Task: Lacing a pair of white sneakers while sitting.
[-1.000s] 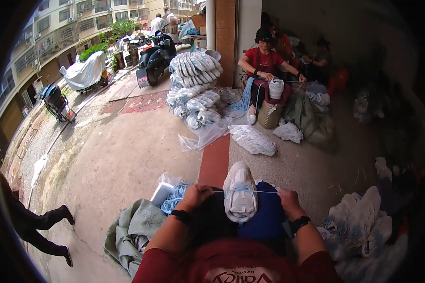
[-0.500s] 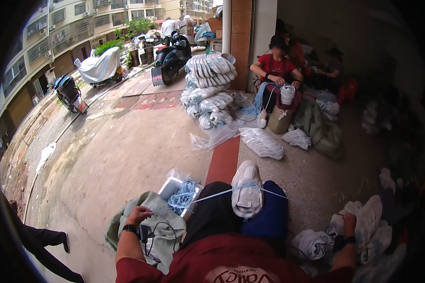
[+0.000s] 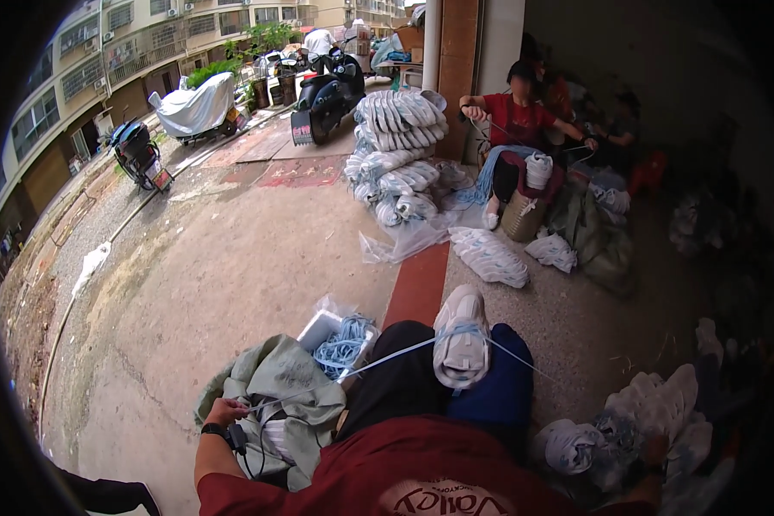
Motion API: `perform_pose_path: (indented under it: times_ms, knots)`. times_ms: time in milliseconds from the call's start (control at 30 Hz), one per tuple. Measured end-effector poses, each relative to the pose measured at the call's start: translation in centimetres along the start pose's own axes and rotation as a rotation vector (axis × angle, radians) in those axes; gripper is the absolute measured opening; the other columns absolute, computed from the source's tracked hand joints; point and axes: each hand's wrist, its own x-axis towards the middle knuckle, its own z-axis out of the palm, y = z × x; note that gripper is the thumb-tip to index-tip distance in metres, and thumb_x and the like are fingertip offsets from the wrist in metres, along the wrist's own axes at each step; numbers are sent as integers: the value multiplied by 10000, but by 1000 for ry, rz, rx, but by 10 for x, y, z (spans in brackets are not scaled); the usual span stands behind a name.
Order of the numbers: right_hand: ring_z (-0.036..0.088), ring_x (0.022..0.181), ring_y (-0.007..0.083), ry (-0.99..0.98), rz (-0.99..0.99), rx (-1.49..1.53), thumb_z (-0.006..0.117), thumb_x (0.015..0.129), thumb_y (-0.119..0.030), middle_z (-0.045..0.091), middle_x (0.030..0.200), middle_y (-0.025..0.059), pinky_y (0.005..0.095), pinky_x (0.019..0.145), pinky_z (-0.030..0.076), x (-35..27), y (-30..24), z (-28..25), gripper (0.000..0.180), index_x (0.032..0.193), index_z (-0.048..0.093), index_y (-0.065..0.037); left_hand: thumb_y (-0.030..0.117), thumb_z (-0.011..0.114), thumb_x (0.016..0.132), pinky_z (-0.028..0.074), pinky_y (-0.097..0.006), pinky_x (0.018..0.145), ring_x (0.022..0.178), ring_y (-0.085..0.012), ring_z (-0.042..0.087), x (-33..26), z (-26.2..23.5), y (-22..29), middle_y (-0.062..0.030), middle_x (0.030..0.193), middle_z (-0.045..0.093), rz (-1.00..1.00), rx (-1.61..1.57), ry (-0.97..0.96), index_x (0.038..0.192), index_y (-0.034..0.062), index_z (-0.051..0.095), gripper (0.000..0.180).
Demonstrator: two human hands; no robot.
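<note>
**On your lap: white shoe laced with pale blue cord, hands spread wide**

On your knees, between the black trouser leg and the blue cloth, a white shoe (image 3: 461, 340) lies sole-up-or-side, too blurred to tell which. Pale blue cord (image 3: 387, 357) crosses it near the toe and runs taut to both sides.

Your left hand (image 3: 225, 413) is low at your left, fingers closed on the cord's end, over a grey-green sack (image 3: 284, 383). A dark watch (image 3: 232, 437) sits on that wrist.

Your right hand (image 3: 658, 449) is far out at your lower right, in shadow among a heap of white shoes (image 3: 662, 400); you cannot tell from this view whether its fingers are closed or apart.

Just beyond the sack, a clear bag holds a tangle of blue cord (image 3: 344, 344).

Farther off, a person in a red shirt (image 3: 518, 120) sits pulling cord, beside stacked white bundles (image 3: 402, 146). A black scooter (image 3: 327, 99) stands behind them.
</note>
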Motion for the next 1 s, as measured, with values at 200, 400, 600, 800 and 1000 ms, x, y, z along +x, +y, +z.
perform_pose_path:
  times_ms: [200,400,600,800,1000]
  knots:
    - [557,907,267,-762,304,-38,546,754,-154,609,893,64,401,789,409,-40,19,23,153,869,630,-99,41,741,663,434,-225,532,585,-93,575,-11,-23,-32,-35,671,647,39,-37,-50,769,5,692,123]
    - [577,807,291,-113,598,256,545,736,-128,594,723,137,402,742,437,-59,59,34,124,687,626,-49,86,765,643,437,-244,519,553,-96,567,10,-25,-75,-42,627,638,-61,136,-46,730,8,696,136]
    - [514,433,161,-536,383,1251,645,652,-126,531,491,38,318,434,393,125,-55,-69,171,523,563,-50,155,773,642,455,-272,482,477,-134,583,-13,-2,-41,-75,552,617,-151,539,154,579,-9,634,224]
    - [586,539,143,-973,42,1987,608,739,-57,592,619,69,247,537,468,281,-188,-238,66,715,557,-22,185,749,695,448,-247,467,499,-129,572,27,25,-38,-81,629,634,-197,120,-50,693,-5,643,218]
    - [576,654,288,-329,-552,1364,641,685,-64,562,599,123,337,604,440,363,-302,-247,84,685,574,-14,209,589,868,408,-211,470,579,-111,556,32,155,130,-44,695,601,63,-533,-590,797,70,565,158]
